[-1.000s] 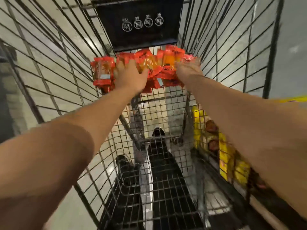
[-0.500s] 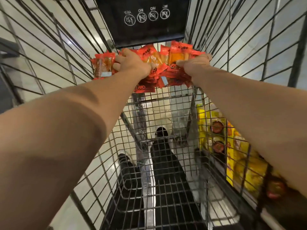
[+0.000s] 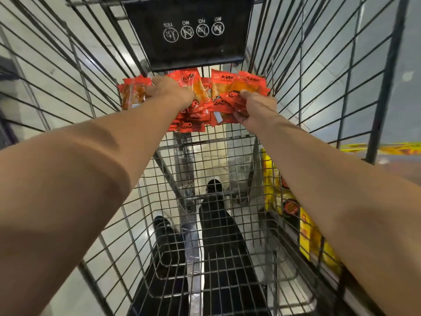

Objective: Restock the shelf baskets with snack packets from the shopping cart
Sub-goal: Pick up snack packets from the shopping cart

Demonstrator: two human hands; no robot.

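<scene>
A heap of red and orange snack packets [image 3: 216,92] lies at the far end of the wire shopping cart [image 3: 218,156], under its black child-seat flap. My left hand [image 3: 173,93] reaches into the left part of the heap with fingers curled around several packets. My right hand [image 3: 257,108] grips packets at the heap's right side, thumb and fingers pinching their lower edges. A separate red packet [image 3: 134,92] sticks out at the left of my left hand. Both arms stretch deep into the cart.
The black flap [image 3: 189,30] with white warning icons stands above the packets. Cart walls of wire close in on both sides. Yellow packets [image 3: 307,233] on a shelf show through the right wall. Below the mesh floor are my dark trousers and shoes [image 3: 214,185].
Both hands have closed more tightly on the red packets and gathered them; my right hand shifted down and right. The camera has tilted slightly.
</scene>
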